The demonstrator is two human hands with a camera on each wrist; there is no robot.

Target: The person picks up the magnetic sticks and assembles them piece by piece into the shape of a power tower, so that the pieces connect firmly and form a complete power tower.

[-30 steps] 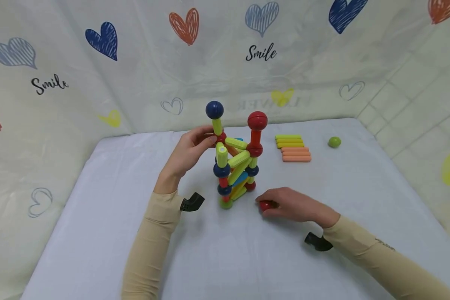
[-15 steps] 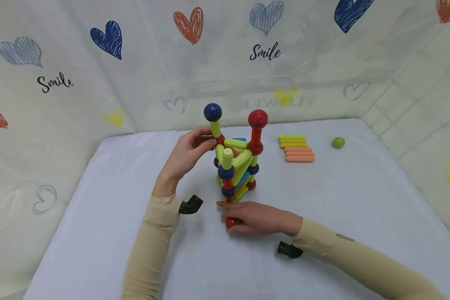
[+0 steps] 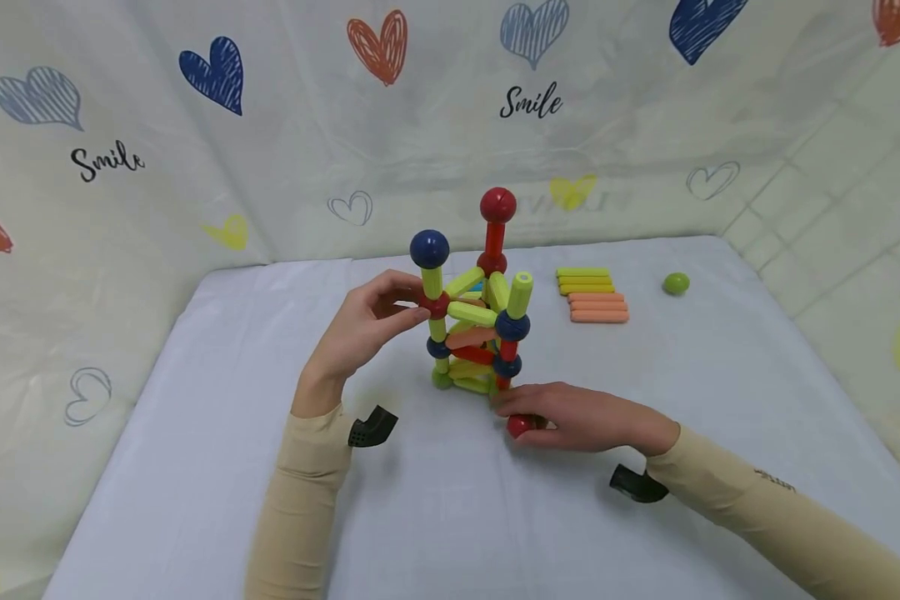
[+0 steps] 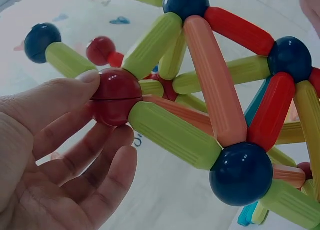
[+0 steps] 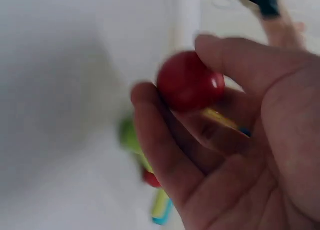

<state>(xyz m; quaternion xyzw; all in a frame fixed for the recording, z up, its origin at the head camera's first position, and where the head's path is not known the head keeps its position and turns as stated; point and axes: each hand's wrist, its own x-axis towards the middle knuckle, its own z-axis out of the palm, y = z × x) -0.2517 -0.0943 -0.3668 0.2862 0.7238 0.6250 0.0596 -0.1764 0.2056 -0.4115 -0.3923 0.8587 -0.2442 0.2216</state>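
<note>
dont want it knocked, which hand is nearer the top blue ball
Left. The left hand pinches the red ball below the top blue ball; the right hand holds another red ball down by the tower's base.

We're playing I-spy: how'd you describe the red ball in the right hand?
Find the colourful tower on the white cloth. Low beside it, the right hand holds the red ball. Unlike the tower's red balls, it shows no attached stick.

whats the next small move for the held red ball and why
The right grip should probably raise the held ball toward the bare rod: its top shows no ball, while the other two tops carry a blue ball and a red ball. The left grip pinches the red joint, which may steady the tower.
</note>
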